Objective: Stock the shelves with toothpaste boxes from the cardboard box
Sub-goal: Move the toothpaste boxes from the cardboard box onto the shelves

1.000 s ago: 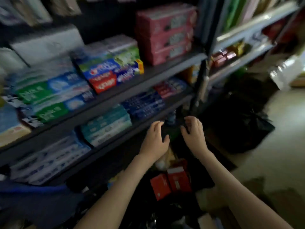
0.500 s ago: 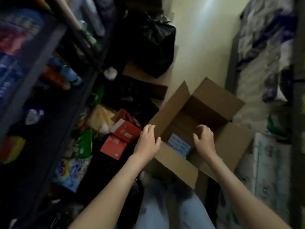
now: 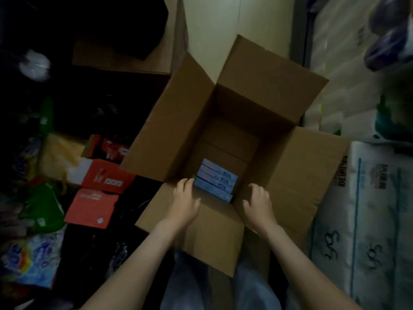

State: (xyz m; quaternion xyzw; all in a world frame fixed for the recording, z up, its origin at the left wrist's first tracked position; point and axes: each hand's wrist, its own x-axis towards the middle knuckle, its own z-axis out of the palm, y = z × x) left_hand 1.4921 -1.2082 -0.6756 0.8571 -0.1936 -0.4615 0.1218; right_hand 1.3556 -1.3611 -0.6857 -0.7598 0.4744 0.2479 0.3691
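An open brown cardboard box (image 3: 288,166) stands on the floor below me, its four flaps spread out. At its near end lie several blue toothpaste boxes (image 3: 215,180) side by side. My left hand (image 3: 185,202) hovers over the near flap, fingertips at the left end of the blue boxes, holding nothing. My right hand (image 3: 259,203) hangs over the box's near right corner, fingers apart and curled, also holding nothing. The shelves are out of view.
Red cartons (image 3: 91,204) and coloured packets (image 3: 31,262) are piled on the dark floor at left. White wrapped paper packs (image 3: 366,220) stack at right. Another cardboard box (image 3: 125,59) sits behind at upper left. Pale floor (image 3: 223,30) lies beyond the box.
My view swung from the toothpaste shelves down to the cardboard box. Both hands, holding nothing, came down from the shelf front to the near edge of the box.
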